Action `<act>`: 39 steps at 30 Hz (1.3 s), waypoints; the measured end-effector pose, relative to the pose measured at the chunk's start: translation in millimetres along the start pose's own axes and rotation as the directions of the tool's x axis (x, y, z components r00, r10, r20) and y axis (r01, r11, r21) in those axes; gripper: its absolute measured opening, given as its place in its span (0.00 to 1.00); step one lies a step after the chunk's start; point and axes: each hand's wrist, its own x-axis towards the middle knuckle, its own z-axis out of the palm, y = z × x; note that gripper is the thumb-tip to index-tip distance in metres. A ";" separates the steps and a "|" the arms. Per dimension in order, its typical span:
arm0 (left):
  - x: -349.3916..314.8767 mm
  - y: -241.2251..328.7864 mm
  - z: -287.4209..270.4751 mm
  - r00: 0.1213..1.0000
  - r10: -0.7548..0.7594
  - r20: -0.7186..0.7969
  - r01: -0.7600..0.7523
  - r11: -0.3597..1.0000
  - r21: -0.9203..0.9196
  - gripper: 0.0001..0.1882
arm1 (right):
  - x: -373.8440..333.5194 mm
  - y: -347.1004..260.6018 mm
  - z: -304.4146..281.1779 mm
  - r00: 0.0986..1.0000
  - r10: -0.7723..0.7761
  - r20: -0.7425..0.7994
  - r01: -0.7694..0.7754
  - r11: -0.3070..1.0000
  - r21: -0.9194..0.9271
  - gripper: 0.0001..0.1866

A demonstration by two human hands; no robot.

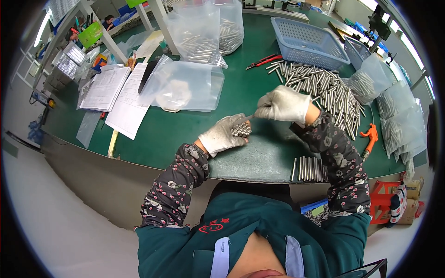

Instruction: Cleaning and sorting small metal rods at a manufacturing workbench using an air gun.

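My left hand (220, 136), in a white work glove, is closed round a bundle of short metal pins (241, 129), their round ends facing me. Just right of the bundle and slightly farther off is my right hand (282, 104), gloved too. Its fingers are pinched together, and a thin greyish piece shows between them and the bundle; I cannot make out what it is. Beyond the right hand lies a big loose pile of metal pins (324, 88). A neat row of pins (311, 169) rests at the table's near edge, beside my right forearm.
Behind the pile stands a blue plastic basket (309, 44), with red-handled pliers (263, 61) beside it. Bags of pins (401, 120) line the right side, near an orange air gun (370, 139). Clear plastic bags (185, 85) and papers (127, 99) lie to the left.
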 end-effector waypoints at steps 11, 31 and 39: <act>-5.1 15.7 1.0 0.999 -0.051 0.017 0.054 0.981 -0.185 0.21 | -1.8 -5.6 3.0 0.997 -0.031 0.069 0.042 0.986 -0.160 0.14; -1.4 9.6 1.0 1.000 -0.030 0.003 0.030 0.979 -0.202 0.19 | 4.8 1.6 -28.4 0.996 0.073 0.042 -0.058 0.958 -0.281 0.16; -1.8 5.5 -1.5 1.000 0.011 -0.001 -0.011 0.985 -0.172 0.19 | 3.4 5.7 -15.8 0.995 0.068 0.071 -0.058 0.990 -0.130 0.17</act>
